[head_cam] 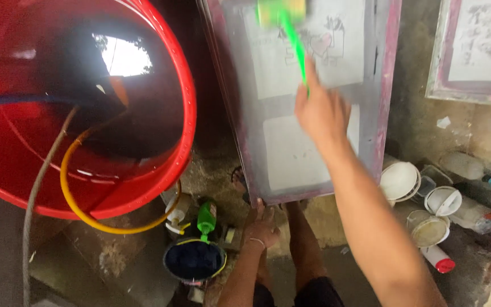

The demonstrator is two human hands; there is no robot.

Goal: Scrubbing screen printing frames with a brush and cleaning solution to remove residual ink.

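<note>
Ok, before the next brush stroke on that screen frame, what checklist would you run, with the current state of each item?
1. Right hand grips green brush handle: ok.
2. Brush head on the screen frame: cannot tell, blurred.
3. Left hand steadies the frame's bottom edge: ok.
4. Frame upright, leaning back: ok.
5. Small dark pot beside the left hand: ok.
6. Yellow hose apart from the frame: ok.

bare arms without sleeves, a thin bracelet [257, 241] on the left wrist, and seemingly dark shorts [313, 293].
</note>
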